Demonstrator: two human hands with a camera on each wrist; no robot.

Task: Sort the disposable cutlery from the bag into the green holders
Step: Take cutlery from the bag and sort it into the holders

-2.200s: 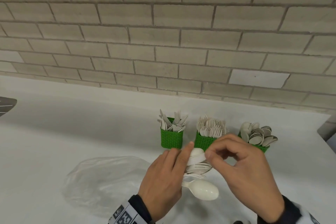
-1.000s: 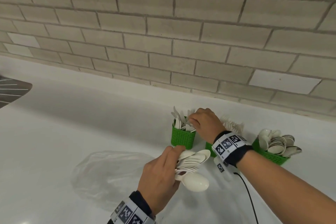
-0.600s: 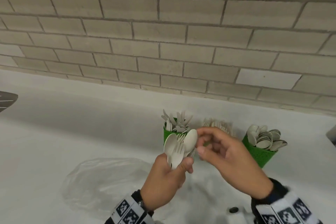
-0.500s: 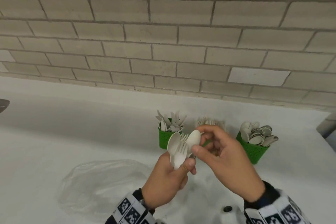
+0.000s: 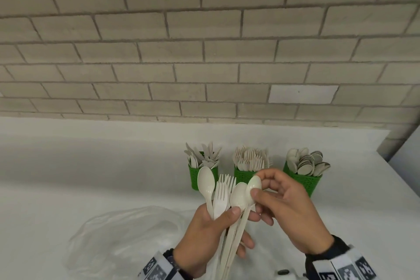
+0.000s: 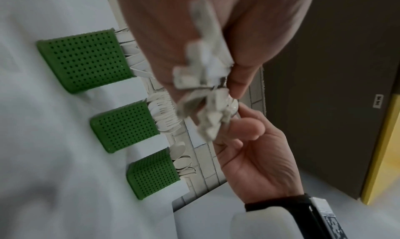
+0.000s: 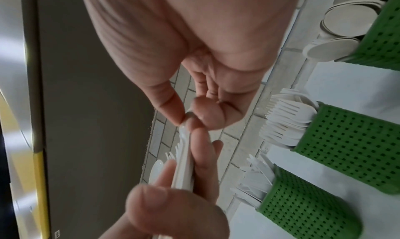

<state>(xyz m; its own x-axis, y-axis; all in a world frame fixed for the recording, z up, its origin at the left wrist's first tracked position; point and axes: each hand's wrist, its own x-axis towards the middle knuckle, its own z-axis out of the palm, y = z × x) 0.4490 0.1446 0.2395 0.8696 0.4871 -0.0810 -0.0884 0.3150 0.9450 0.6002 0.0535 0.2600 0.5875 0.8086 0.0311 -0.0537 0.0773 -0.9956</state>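
Note:
My left hand (image 5: 213, 229) grips a fanned bunch of white plastic spoons and forks (image 5: 221, 195) upright above the counter. My right hand (image 5: 284, 209) pinches the bowl of the rightmost spoon (image 5: 254, 185) between thumb and forefinger. Behind stand three green holders: knives in the left one (image 5: 200, 174), forks in the middle one (image 5: 244, 175), spoons in the right one (image 5: 303, 182). In the left wrist view the handle ends (image 6: 205, 95) jut from my fist; the right wrist view shows the pinched spoon (image 7: 186, 128).
A crumpled clear plastic bag (image 5: 122, 234) lies on the white counter (image 5: 91, 177) to the left of my hands. A brick wall (image 5: 204, 52) rises behind the holders. The counter's edge runs off at the far right.
The right hand reached to the knife holder, then came back to the bunch. The left hand has lifted the cutlery upright and fanned it, and the right fingers now pinch one spoon's bowl.

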